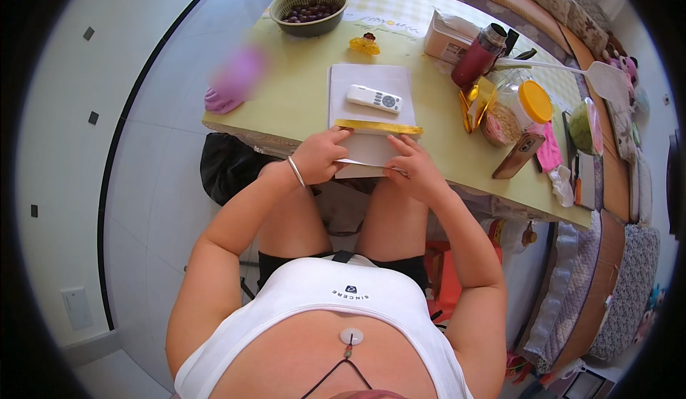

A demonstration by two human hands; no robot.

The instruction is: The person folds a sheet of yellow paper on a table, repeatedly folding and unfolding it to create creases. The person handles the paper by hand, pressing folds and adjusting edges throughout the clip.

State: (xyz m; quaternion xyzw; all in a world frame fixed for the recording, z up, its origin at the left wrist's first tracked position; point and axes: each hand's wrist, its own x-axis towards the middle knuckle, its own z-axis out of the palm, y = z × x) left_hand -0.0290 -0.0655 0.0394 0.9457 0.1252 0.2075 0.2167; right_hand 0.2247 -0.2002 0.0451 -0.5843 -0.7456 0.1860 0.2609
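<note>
At the table's near edge, a white paper sheet [368, 150] lies between my hands, a shiny gold strip [379, 127] running across its far side. My left hand [320, 157] is closed on the sheet's left side, fingertips close to the strip's left end. On the right side, my right hand [414, 168] grips the sheet, a finger reaching up to the strip. Beyond the strip is more flat white paper [343, 77]. A white remote control [374, 99] with grey buttons rests on it. My thumbs are partly hidden.
A basket [281, 22] of dark round fruit stands far left, near a yellow ornament [366, 44]. On the right are a red thermos [480, 55], gold packets [480, 102], a yellow-lidded jar [506, 117], a phone [519, 155] and a white spatula [607, 83]. A purple blurred thing [239, 77] sits left.
</note>
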